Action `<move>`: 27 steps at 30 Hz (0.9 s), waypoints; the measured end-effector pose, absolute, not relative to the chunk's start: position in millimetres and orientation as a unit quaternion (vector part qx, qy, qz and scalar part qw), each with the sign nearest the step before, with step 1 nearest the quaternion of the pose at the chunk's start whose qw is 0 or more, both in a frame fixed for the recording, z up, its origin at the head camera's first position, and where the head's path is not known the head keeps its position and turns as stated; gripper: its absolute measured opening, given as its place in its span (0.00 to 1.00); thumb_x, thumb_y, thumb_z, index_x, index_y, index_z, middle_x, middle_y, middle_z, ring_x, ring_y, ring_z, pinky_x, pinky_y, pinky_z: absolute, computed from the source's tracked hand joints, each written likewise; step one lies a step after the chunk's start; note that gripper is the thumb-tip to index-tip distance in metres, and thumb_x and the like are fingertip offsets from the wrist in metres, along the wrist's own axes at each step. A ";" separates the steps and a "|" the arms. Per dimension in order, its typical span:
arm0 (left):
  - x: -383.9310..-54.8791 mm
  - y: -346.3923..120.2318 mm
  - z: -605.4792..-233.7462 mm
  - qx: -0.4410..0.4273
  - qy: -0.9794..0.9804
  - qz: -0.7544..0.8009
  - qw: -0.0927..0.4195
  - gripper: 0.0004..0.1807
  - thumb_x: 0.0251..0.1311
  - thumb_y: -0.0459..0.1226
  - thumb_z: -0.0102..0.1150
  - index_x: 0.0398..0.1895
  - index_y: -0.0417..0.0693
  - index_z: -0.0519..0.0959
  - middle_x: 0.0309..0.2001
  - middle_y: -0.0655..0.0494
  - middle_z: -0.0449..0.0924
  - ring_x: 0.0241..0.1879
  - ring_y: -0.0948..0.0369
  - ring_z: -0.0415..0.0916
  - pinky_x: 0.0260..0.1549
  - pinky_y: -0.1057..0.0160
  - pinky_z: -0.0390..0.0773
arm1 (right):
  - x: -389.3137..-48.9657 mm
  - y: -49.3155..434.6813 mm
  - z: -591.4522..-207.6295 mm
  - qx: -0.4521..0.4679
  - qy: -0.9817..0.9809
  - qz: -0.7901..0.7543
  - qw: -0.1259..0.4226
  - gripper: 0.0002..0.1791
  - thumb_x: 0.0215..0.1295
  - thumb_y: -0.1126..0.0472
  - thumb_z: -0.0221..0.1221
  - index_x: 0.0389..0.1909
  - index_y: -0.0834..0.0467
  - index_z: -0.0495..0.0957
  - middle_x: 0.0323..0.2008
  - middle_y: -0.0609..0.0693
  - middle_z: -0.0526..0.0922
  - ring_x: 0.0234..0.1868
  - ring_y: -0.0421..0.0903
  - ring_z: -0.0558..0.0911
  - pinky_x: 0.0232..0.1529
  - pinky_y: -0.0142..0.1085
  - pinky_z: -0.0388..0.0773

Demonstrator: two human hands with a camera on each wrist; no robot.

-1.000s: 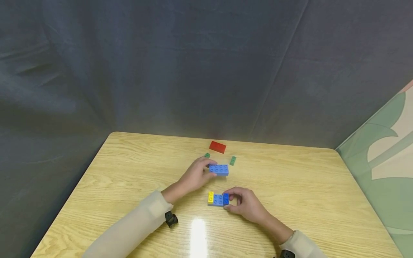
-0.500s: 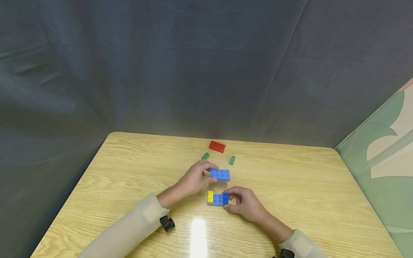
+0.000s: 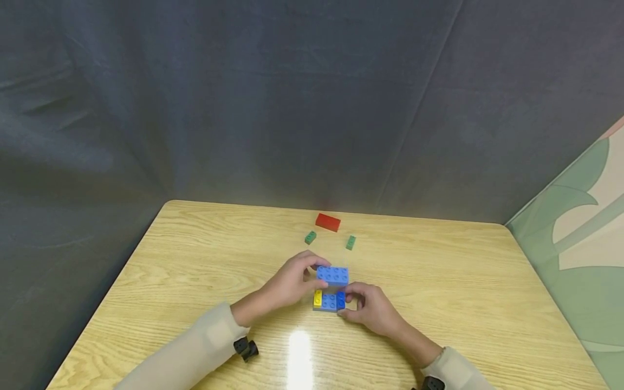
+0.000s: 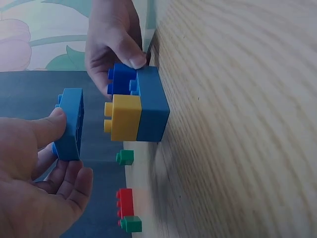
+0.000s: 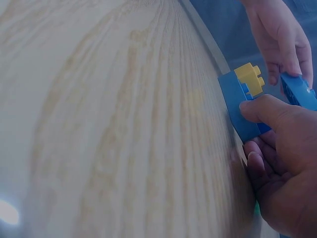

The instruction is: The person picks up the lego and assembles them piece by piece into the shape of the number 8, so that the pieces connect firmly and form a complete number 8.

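Observation:
My left hand (image 3: 291, 280) pinches a light blue building brick (image 3: 333, 275) by its left end, thumb at the front and fingers behind. In the left wrist view this brick hangs studs up, apart from the bricks below it. Under it on the table, a second light blue brick (image 4: 153, 106) carries a small yellow brick (image 4: 126, 118) on its left end and a small dark blue brick (image 3: 340, 299) on its right end. Bare studs show between those two. My right hand (image 3: 374, 310) grips this stack at its right end, with the thumb on the base brick in the right wrist view.
Beyond my hands lie two small green bricks, a left one (image 3: 310, 237) and a right one (image 3: 351, 242). A red brick (image 3: 328, 222) lies near the far edge of the wooden table (image 3: 219, 238). A dark curtain (image 3: 292, 108) hangs behind.
My left hand has brought the light blue brick towards me, from beside the green bricks to just over the far side of the stack. My right hand has kept its grip in place.

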State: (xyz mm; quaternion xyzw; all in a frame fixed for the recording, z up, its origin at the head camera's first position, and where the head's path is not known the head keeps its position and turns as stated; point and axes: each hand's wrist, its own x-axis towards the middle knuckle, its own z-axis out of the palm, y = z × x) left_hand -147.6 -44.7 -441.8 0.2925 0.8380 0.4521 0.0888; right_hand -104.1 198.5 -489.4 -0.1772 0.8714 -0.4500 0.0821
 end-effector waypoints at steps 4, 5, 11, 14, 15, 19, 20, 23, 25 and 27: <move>-143.5 -45.7 -441.9 0.297 0.835 0.455 0.091 0.18 0.65 0.37 0.68 0.58 0.47 0.80 0.50 0.60 0.78 0.50 0.58 0.75 0.48 0.56 0.81 | -103.7 198.5 -489.3 -0.179 0.870 -0.453 0.080 0.16 0.56 0.64 0.75 0.43 0.62 0.83 0.34 0.48 0.80 0.23 0.35 0.69 0.22 0.26 0.66; -142.5 -46.0 -442.0 0.298 0.834 0.454 0.092 0.18 0.65 0.37 0.68 0.57 0.47 0.80 0.50 0.59 0.78 0.50 0.57 0.75 0.48 0.55 0.81 | -103.7 198.6 -489.2 -0.179 0.869 -0.454 0.080 0.16 0.56 0.64 0.75 0.44 0.62 0.83 0.34 0.48 0.80 0.23 0.35 0.69 0.22 0.27 0.66; -136.1 -49.5 -443.3 0.299 0.834 0.453 0.097 0.18 0.65 0.37 0.68 0.57 0.48 0.80 0.49 0.61 0.78 0.50 0.59 0.75 0.49 0.58 0.80 | -103.6 199.1 -488.6 -0.182 0.864 -0.462 0.082 0.19 0.56 0.63 0.75 0.48 0.61 0.84 0.34 0.49 0.79 0.23 0.35 0.69 0.22 0.27 0.66; -133.4 -51.0 -446.2 0.298 0.835 0.453 0.099 0.18 0.64 0.37 0.69 0.57 0.48 0.81 0.49 0.62 0.78 0.49 0.61 0.74 0.49 0.59 0.79 | -103.4 199.2 -488.6 -0.180 0.864 -0.462 0.085 0.19 0.56 0.63 0.75 0.49 0.60 0.84 0.35 0.49 0.80 0.23 0.36 0.69 0.22 0.27 0.66; -132.5 -51.4 -447.4 0.297 0.834 0.454 0.101 0.18 0.64 0.37 0.69 0.57 0.49 0.81 0.49 0.62 0.78 0.49 0.61 0.74 0.49 0.59 0.79 | -103.3 199.3 -488.6 -0.180 0.865 -0.461 0.085 0.19 0.56 0.63 0.75 0.49 0.60 0.84 0.35 0.48 0.80 0.23 0.36 0.69 0.22 0.27 0.66; -129.7 -52.1 -451.5 0.297 0.832 0.457 0.105 0.18 0.63 0.37 0.69 0.56 0.48 0.81 0.48 0.62 0.78 0.48 0.60 0.75 0.48 0.58 0.80 | -103.1 199.3 -488.4 -0.178 0.865 -0.461 0.084 0.19 0.56 0.63 0.75 0.48 0.60 0.84 0.35 0.48 0.80 0.23 0.36 0.69 0.22 0.26 0.66; -129.1 -52.1 -452.2 0.297 0.832 0.457 0.106 0.18 0.63 0.36 0.69 0.56 0.48 0.81 0.48 0.61 0.78 0.48 0.59 0.75 0.47 0.58 0.80 | -103.0 199.2 -488.5 -0.178 0.865 -0.462 0.084 0.19 0.56 0.64 0.75 0.48 0.60 0.84 0.35 0.48 0.80 0.23 0.36 0.69 0.22 0.26 0.66; -127.9 -51.8 -454.0 0.298 0.831 0.457 0.109 0.18 0.63 0.36 0.70 0.56 0.47 0.81 0.49 0.61 0.78 0.47 0.60 0.75 0.47 0.58 0.80 | -102.8 199.3 -488.9 -0.179 0.863 -0.466 0.081 0.18 0.56 0.64 0.75 0.48 0.61 0.84 0.34 0.48 0.80 0.22 0.35 0.69 0.21 0.26 0.66; -127.4 -51.5 -454.9 0.300 0.830 0.457 0.111 0.18 0.63 0.36 0.70 0.56 0.47 0.81 0.49 0.61 0.78 0.47 0.61 0.75 0.47 0.59 0.80 | -102.7 199.4 -489.1 -0.181 0.861 -0.468 0.080 0.18 0.55 0.64 0.75 0.47 0.61 0.84 0.34 0.47 0.80 0.22 0.35 0.69 0.21 0.26 0.65; -127.1 -51.2 -455.6 0.300 0.830 0.457 0.112 0.19 0.62 0.36 0.70 0.56 0.47 0.81 0.49 0.60 0.78 0.47 0.62 0.75 0.47 0.59 0.80 | -102.7 199.4 -489.3 -0.183 0.861 -0.469 0.078 0.18 0.55 0.65 0.75 0.47 0.61 0.84 0.34 0.47 0.81 0.22 0.35 0.69 0.21 0.26 0.66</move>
